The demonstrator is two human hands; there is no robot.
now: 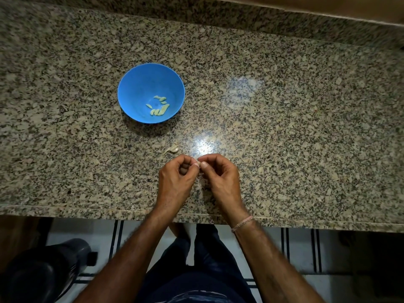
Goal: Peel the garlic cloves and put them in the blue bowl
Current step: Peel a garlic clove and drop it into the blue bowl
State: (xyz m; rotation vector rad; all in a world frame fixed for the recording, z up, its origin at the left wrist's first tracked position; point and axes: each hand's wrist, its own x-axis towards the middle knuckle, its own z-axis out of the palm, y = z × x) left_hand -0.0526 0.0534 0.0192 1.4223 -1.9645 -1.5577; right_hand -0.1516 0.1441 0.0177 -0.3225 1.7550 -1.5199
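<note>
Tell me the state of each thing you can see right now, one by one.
left hand: fingers curled, pinching the held clove.
right hand: fingers curled, pinching it too.
held clove: mostly hidden between fingertips.
blue bowl: upright, holding several peeled cloves.
peeled cloves: loose on the bowl's bottom.
garlic piece: lying loose on the counter, untouched.

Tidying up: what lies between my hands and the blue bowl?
Head view: one pale garlic piece, clove or peel unclear, on the speckled granite counter between round blue bowl, left hand and right hand.

Garlic clove (197, 164) between fingers (204, 165)
</note>
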